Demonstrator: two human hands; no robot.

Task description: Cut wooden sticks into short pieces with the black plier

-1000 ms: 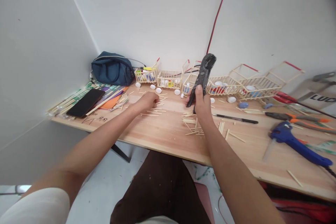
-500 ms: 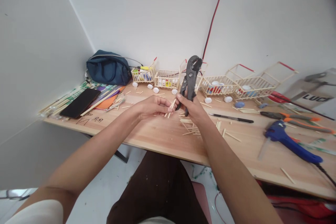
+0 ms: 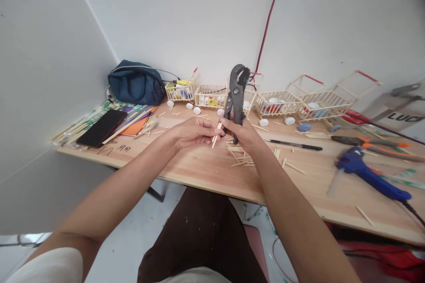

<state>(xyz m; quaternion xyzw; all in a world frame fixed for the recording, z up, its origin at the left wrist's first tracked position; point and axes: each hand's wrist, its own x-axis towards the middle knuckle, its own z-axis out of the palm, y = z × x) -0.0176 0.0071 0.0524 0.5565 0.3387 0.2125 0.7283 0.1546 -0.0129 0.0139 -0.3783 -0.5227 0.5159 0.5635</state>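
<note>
My left hand (image 3: 198,132) pinches a few thin wooden sticks (image 3: 215,139) between thumb and fingers over the front of the table. Close against it, my right hand (image 3: 241,132) is wrapped round the handles of a black pair of hand cutters (image 3: 236,90), whose curved jaws point up. My right thumb and fingertips also reach the upper ends of the sticks. Below the right hand lie several cut stick pieces (image 3: 245,158), partly hidden by the wrist.
Small stick-built carts (image 3: 212,96) with bottle-cap wheels line the wall. Left are a blue bag (image 3: 136,83) and a black phone (image 3: 102,128). Right are a pen (image 3: 294,144), orange-handled pliers (image 3: 372,144) and a blue glue gun (image 3: 372,174) on the wooden table (image 3: 186,163).
The cutters have tilted slightly left in my right hand. In my left hand the sticks now lie closer together. The view has shifted a little.
</note>
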